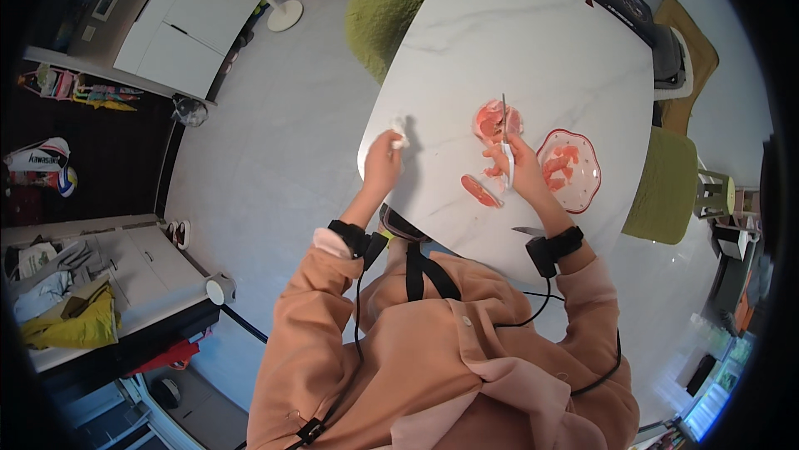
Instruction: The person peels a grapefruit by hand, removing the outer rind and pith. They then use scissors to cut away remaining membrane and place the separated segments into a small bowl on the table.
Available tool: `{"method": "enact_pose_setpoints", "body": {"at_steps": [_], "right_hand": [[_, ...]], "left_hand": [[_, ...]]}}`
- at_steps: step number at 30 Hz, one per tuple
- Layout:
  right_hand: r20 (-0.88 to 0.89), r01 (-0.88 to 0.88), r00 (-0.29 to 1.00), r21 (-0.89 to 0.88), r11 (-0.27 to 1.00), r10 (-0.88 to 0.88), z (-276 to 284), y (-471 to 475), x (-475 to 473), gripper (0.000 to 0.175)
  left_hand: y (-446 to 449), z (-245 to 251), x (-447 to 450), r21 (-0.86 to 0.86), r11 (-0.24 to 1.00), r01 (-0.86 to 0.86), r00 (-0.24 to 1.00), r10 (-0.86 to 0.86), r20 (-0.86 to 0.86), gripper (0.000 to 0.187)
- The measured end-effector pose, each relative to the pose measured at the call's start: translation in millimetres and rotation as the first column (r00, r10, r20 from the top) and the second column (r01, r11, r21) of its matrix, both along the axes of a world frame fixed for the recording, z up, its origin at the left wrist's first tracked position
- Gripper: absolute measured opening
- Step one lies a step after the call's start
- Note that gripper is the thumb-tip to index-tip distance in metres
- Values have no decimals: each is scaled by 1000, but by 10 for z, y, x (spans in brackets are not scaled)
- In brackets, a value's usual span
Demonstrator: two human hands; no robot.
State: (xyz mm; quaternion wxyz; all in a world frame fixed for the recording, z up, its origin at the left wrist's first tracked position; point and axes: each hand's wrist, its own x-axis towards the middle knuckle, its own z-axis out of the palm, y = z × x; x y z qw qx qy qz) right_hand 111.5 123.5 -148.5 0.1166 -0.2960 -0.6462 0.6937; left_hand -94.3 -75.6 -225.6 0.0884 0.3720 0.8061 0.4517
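Observation:
My left hand (382, 163), raised by the table's left edge, pinches a crumpled white scrap (399, 133), tissue or membrane; I cannot tell which. White-handled scissors (509, 166) are gripped in my right hand (524, 166), blades pointing away from me. The blades pass over a peeled pink citrus fruit (490, 120), seemingly pomelo or grapefruit; whether they touch it is unclear. Nearer me lies a separate fruit segment (480, 191), with small scraps (494, 173) beside it. Right of that hand, a scalloped white bowl with a red rim (598, 178) holds several flesh pieces (557, 170).
A knife blade (527, 231) shows on the marble-patterned table (499, 31), partly hidden under my right wrist strap (555, 247). Green chairs stand left (384, 16) and right (665, 188). A dark box (624, 3) lies at the far right. Cables (358, 319) hang from my wrists.

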Motion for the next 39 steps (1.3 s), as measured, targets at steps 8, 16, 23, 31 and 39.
{"method": "enact_pose_setpoints", "body": {"at_steps": [8, 16, 23, 31, 39], "right_hand": [[178, 26, 983, 82, 996, -41, 102, 43, 647, 27], [215, 20, 976, 85, 996, -38, -152, 104, 879, 26], [374, -264, 920, 374, 889, 116, -529, -178, 832, 27], [263, -150, 965, 467, 872, 25, -866, -224, 842, 29], [142, 203, 973, -148, 968, -182, -671, -109, 790, 28]], "left_hand": [[210, -245, 450, -159, 850, 503, 863, -504, 39, 31], [166, -8, 297, -86, 967, 239, 940, -253, -229, 31], [230, 74, 521, -318, 904, 285, 909, -360, -211, 49], [491, -94, 781, -146, 806, 574, 789, -496, 361, 47], [719, 121, 752, -99, 834, 543, 608, -309, 732, 37]]}}
